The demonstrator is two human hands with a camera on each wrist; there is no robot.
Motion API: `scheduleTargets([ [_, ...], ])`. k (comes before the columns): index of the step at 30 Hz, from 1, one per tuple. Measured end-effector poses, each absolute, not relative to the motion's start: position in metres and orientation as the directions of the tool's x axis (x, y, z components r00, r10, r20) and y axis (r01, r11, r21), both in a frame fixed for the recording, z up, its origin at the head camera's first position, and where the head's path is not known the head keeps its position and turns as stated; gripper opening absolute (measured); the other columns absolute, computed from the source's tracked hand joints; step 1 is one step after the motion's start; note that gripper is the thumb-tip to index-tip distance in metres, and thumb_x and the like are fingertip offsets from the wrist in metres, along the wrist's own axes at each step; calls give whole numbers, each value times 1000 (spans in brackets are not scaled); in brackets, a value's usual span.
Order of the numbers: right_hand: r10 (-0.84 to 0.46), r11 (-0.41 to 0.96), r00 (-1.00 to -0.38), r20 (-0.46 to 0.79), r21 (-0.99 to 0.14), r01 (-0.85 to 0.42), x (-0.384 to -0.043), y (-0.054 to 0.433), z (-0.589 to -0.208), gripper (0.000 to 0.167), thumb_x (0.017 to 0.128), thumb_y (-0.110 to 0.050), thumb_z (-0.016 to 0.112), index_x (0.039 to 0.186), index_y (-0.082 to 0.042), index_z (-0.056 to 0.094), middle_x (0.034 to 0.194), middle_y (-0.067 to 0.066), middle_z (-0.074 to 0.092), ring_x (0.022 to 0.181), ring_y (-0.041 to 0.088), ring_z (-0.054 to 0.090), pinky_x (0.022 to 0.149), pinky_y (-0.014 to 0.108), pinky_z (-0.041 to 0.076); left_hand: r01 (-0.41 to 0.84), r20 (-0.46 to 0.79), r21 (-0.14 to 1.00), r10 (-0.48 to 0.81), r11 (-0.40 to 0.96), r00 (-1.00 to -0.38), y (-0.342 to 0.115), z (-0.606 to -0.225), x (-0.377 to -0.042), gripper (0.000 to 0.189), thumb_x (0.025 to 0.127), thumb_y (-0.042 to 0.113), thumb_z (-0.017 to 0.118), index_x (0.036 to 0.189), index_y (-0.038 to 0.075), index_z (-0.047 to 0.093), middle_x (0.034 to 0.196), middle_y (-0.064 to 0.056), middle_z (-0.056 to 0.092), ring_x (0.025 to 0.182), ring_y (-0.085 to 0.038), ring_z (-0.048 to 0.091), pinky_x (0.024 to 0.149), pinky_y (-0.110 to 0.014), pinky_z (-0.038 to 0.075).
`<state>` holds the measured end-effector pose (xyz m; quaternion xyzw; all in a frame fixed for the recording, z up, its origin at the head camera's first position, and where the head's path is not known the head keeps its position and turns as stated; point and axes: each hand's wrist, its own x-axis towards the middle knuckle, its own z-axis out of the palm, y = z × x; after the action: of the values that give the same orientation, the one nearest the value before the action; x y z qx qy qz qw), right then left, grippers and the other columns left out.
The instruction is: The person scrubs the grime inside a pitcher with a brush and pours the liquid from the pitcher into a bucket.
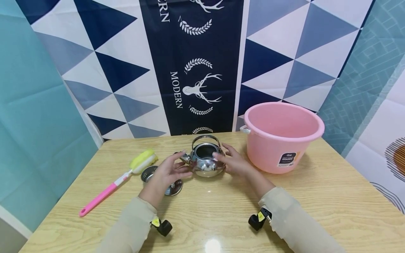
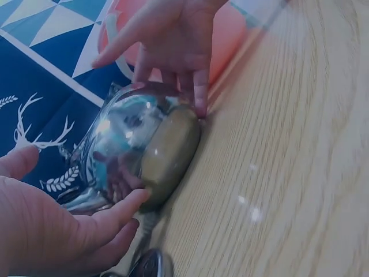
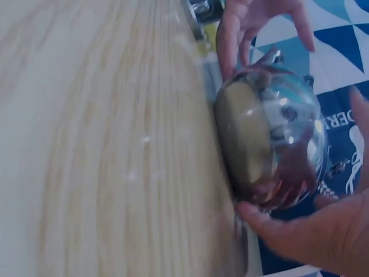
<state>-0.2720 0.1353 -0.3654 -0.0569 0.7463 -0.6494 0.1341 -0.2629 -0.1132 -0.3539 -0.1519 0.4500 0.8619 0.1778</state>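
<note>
A shiny steel teapot (image 1: 205,167) stands on the table with its top uncovered, handle upright and spout toward the left. My left hand (image 1: 169,171) is beside the spout, its fingers extended and thumb raised; in the left wrist view a fingertip comes right at the pot's lower edge. On the other side, my right hand (image 1: 235,162) has its fingers spread along the pot's wall, the thumb apart from them. Partly behind the left forearm lie a perforated steel strainer (image 1: 148,172) and a round steel lid (image 1: 174,189).
A pink bucket (image 1: 269,154) with a label stands at the back right, close to the right hand. A brush (image 1: 104,195) with a pink handle and yellow-and-white sponge head lies on the left. Patterned cloth (image 1: 196,116) hangs behind the wooden table (image 1: 209,214).
</note>
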Motion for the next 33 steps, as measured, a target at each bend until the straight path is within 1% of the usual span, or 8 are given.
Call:
scheduleTargets([
  [3, -186, -32, -946, -265, -961, 276, -274, 133, -364, 93, 87, -58, 63, 155, -16, 17, 151, 27, 26, 137, 45, 30, 89, 56, 49, -463, -433, 709, 189, -532, -881, -108, -355, -263, 87, 91, 23, 69, 155, 18, 11, 152, -32, 20, 136, -48, 30, 101, -62, 34],
  [7, -169, -126, -923, -347, -921, 369, -273, 130, -362, 86, 90, -57, 60, 152, -12, 23, 149, 28, 29, 135, 44, 34, 85, 56, 51, -483, -442, 714, 207, -507, -873, -102, -355, -264, 81, 90, 24, 70, 152, 13, 19, 152, -31, 21, 137, -46, 30, 100, -65, 32],
  [9, -194, -129, -926, -324, -927, 352, -272, 131, -362, 81, 93, -52, 58, 150, -6, 25, 147, 30, 31, 133, 45, 37, 86, 55, 50, -481, -438, 734, 207, -480, -875, -99, -354, -266, 76, 91, 22, 70, 150, 8, 25, 151, -32, 22, 137, -47, 29, 99, -67, 33],
  [12, -197, -97, -939, -282, -947, 305, -269, 133, -363, 73, 95, -49, 58, 146, -5, 33, 141, 23, 40, 125, 42, 45, 86, 50, 52, -468, -435, 768, 181, -438, -882, -95, -354, -269, 66, 90, 18, 70, 143, 1, 35, 148, -35, 26, 135, -50, 31, 94, -67, 37],
  [15, -178, -79, -950, -258, -958, 275, -270, 133, -363, 73, 94, -49, 59, 146, -4, 34, 137, 22, 43, 120, 42, 50, 80, 48, 55, -452, -434, 786, 145, -421, -889, -93, -353, -271, 62, 90, 14, 70, 140, -3, 39, 142, -38, 31, 131, -52, 36, 91, -68, 39],
  [21, -126, -72, -950, -287, -952, 297, -279, 128, -363, 71, 94, -46, 61, 143, -2, 34, 134, 27, 43, 116, 45, 53, 66, 47, 57, -421, -420, 808, 98, -413, -902, -89, -354, -273, 57, 90, 9, 70, 136, -3, 39, 138, -37, 38, 126, -55, 40, 86, -70, 40],
  [29, -103, -62, -943, -316, -944, 323, -283, 127, -360, 74, 93, -48, 61, 145, -3, 33, 139, 32, 39, 119, 50, 50, 64, 46, 57, -381, -392, 853, 43, -358, -919, -87, -353, -275, 30, 90, 9, 69, 112, -3, 53, 118, -31, 53, 114, -55, 51, 77, -67, 46],
  [33, -112, -75, -944, -311, -944, 320, -282, 128, -361, 71, 95, -46, 60, 145, -3, 33, 141, 33, 36, 119, 51, 49, 64, 46, 57, -385, -397, 853, 41, -351, -917, -87, -352, -276, 35, 90, 8, 69, 117, -5, 52, 119, -32, 53, 113, -55, 53, 77, -67, 46],
])
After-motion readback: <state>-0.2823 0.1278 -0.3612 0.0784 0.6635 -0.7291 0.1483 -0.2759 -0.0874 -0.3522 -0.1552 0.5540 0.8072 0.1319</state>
